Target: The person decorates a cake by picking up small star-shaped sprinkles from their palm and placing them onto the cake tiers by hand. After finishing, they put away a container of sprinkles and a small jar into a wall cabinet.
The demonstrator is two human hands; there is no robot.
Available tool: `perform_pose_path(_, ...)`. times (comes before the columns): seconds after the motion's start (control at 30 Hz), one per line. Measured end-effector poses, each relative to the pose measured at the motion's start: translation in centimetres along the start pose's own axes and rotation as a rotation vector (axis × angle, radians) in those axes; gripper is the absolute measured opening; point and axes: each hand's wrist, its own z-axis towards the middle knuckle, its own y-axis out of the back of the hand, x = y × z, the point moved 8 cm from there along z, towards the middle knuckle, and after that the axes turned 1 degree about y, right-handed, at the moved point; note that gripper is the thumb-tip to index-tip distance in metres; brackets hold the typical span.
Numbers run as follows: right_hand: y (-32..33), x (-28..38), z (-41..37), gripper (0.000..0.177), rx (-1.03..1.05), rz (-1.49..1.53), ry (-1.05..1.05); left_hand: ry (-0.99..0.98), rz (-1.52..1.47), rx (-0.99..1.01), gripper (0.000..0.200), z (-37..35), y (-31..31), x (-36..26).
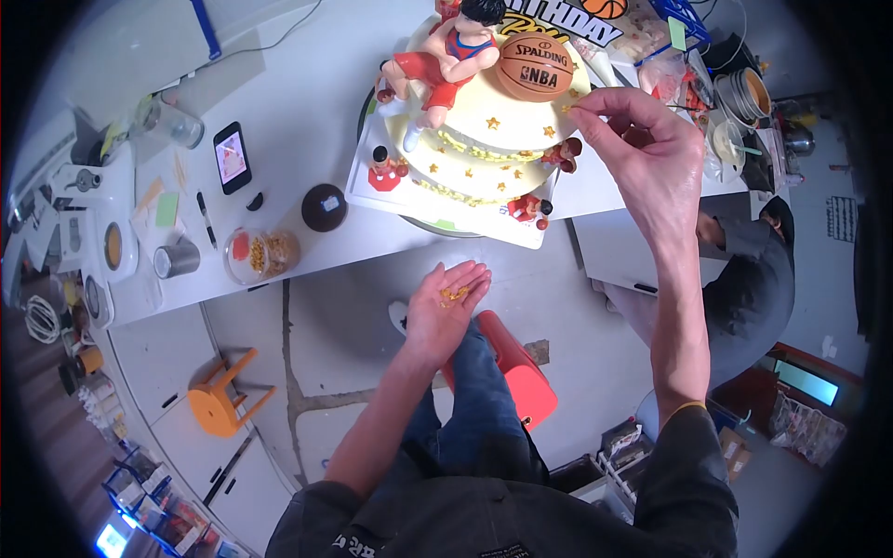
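Observation:
A two-tier pale yellow cake stands on the table, dotted with small gold stars. On its top are a brown basketball and a seated player figurine in red. My right hand reaches to the top tier's right edge, thumb and forefinger pinched at a small gold star. My left hand is held palm up below the table edge, cupping several gold star sprinkles. Smaller player figurines sit around the white cake board.
Left on the table are a phone, a divided clear tub of sprinkles, a dark round lid, a pen and a metal can. An orange stool and a red stool stand below. Another person is at right.

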Motion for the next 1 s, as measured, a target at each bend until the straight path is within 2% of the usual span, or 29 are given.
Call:
perform_pose_path(0.27,-0.3,0.6,-0.1,0.012,-0.008,-0.04,0.031,0.0,0.009,0.004,0.052,0.0,-0.1,0.1)
perform_pose_path(0.47,1.5,1.6,-0.8,0.009,-0.133,-0.007,0.069,0.0,0.015,0.007,0.051,0.1,-0.3,0.2)
perform_pose_path(0.6,2.5,3.3,-2.7,0.007,-0.141,-0.097,0.229,0.002,0.023,0.008,0.05,-0.1,-0.8,0.2)
perform_pose_path(0.7,0.7,4.0,-5.8,0.008,0.019,-0.068,0.28,0.013,0.031,0.041,0.05,-0.4,-1.4,0.2)
perform_pose_path(0.77,-3.0,3.8,-9.1,0.017,0.246,-0.055,0.407,0.007,0.037,0.059,0.05,-0.5,-2.1,0.4)
perform_pose_path(0.83,-6.8,2.7,-12.2,0.024,0.438,-0.072,0.319,0.041,0.048,0.097,0.051,-0.7,-2.8,0.7)
perform_pose_path(0.93,-10.9,1.1,-15.3,0.015,0.486,-0.197,0.334,0.113,0.083,0.153,0.053,-1.2,-3.7,1.1)
perform_pose_path(1.0,-12.4,-0.1,-16.4,0.023,0.529,-0.214,0.379,0.11,0.123,0.151,0.056,-1.3,-4.0,1.3)
